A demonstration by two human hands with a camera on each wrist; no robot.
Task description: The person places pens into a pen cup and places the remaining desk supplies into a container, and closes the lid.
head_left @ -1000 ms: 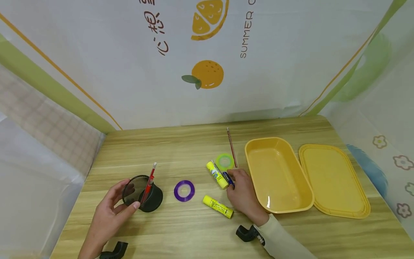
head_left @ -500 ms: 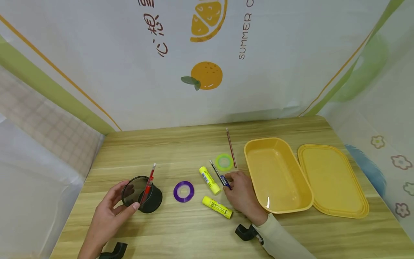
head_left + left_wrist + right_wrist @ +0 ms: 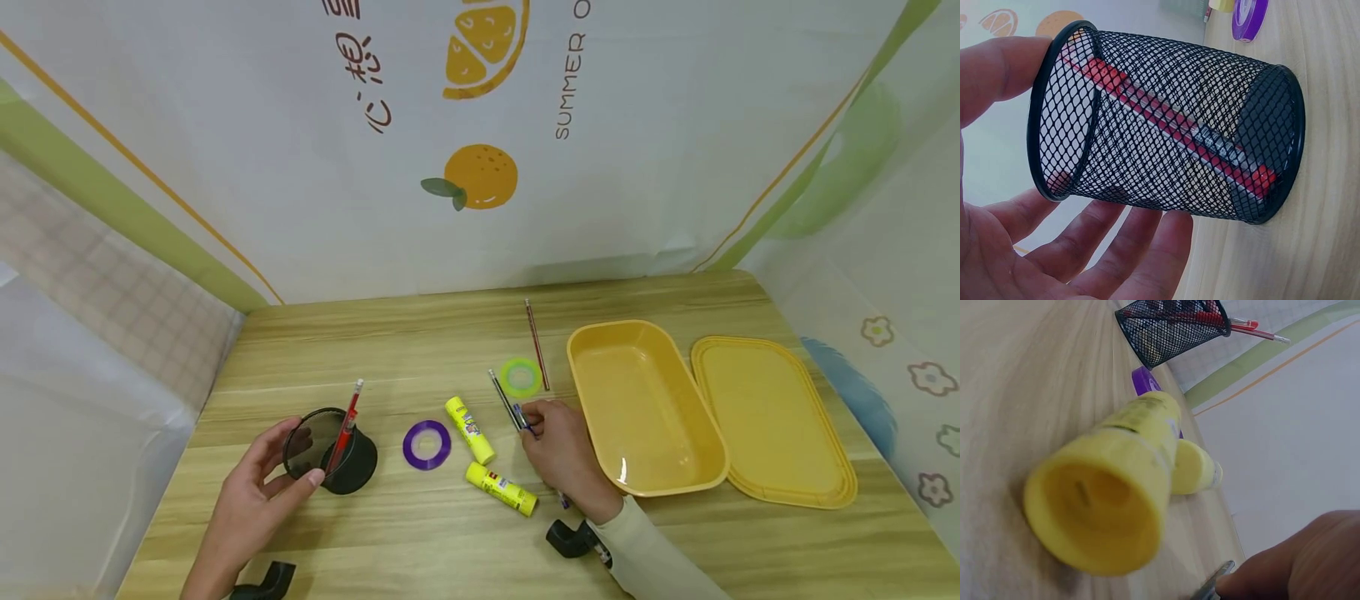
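Note:
My left hand grips the rim and side of a black mesh pen holder standing upright on the table. Inside it lean a red pen and a red pencil. My right hand pinches a blue pen, whose other end shows beneath the wrist. Beside its fingertips lies a dark pencil. Two yellow glue sticks lie left of this hand, the upper glue stick and the lower glue stick. In the right wrist view the nearer glue stick hides much of the table.
A purple tape roll lies between the pen holder and glue sticks. Behind the right hand are a green tape roll and a reddish pencil. A yellow box and its lid stand on the right.
The upper glue stick has moved left, away from the pens, and now lies close to the lower one. More of the dark pencil shows. The left hand and pen holder stay put.

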